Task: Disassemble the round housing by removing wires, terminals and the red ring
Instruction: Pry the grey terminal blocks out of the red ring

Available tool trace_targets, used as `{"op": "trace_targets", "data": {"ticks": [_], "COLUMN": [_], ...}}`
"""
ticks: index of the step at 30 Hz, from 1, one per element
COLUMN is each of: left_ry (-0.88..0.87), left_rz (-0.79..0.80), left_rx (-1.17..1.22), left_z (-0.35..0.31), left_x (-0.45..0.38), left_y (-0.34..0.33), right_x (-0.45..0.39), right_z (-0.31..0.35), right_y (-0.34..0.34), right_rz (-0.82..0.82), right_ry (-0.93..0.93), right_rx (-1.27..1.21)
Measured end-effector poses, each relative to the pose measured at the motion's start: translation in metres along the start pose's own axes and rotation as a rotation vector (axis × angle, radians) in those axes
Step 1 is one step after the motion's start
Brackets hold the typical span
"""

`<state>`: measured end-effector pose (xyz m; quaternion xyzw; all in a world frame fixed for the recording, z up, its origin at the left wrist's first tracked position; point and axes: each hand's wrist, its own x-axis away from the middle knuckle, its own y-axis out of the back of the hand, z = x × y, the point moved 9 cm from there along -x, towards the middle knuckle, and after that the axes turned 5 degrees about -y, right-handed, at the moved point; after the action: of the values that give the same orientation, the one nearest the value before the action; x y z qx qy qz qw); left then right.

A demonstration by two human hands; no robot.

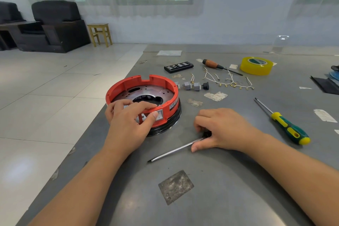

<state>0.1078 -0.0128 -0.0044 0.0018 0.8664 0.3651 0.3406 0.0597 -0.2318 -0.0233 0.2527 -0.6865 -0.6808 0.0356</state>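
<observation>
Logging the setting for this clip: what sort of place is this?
Probably an informal workroom, not a factory: a grey worktable with screwdrivers and tape, beside dark armchairs, a wooden stool and curtained windows.

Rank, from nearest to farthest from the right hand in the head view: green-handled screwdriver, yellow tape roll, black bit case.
From the right hand:
1. green-handled screwdriver, just to its right.
2. black bit case, beyond the housing, up-left.
3. yellow tape roll, far right back.

Bare table (211, 174) in front of both forearms. Round housing (145, 97) blocks left-centre. Behind it: switches (194, 86), loose wires (229, 80), bit case (178, 67), tape roll (256, 65). Green-yellow screwdriver (286, 124) lies right; open gap between it and housing.
</observation>
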Motion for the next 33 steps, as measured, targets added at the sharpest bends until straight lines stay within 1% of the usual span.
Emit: {"op": "trace_targets", "data": {"ticks": [4,10,12,15,20,23,26,33], "left_ry": [-0.007,-0.039,-0.039,-0.048,0.024,0.045,0.049,0.046], "left_rz": [0.011,0.027,0.018,0.005,0.046,0.069,0.082,0.08], "left_rx": [0.005,0.039,0.056,0.085,0.097,0.105,0.11,0.095], "left_z": [0.002,0.001,0.001,0.002,0.011,0.013,0.016,0.02], "left_x": [0.0,-0.003,-0.003,-0.004,-0.003,-0.004,-0.003,-0.002], "left_y": [0.0,0.002,0.004,0.004,-0.001,-0.002,-0.002,-0.002], "right_x": [0.003,0.001,0.0,0.002,0.008,0.012,0.013,0.009], "right_z": [-0.014,-0.012,-0.015,-0.025,-0.054,-0.066,-0.072,-0.067], "right_y": [-0.007,-0.014,-0.012,-0.004,0.01,0.01,0.007,0.009], "right_rz": [0.043,0.06,0.042,-0.028,-0.138,-0.15,-0.144,-0.212], "right_ry": [-0.092,-0.076,-0.089,-0.15,-0.297,-0.365,-0.387,-0.393], "right_rx": [0.044,0.025,0.015,-0.014,0.094,0.117,0.118,0.047]}}
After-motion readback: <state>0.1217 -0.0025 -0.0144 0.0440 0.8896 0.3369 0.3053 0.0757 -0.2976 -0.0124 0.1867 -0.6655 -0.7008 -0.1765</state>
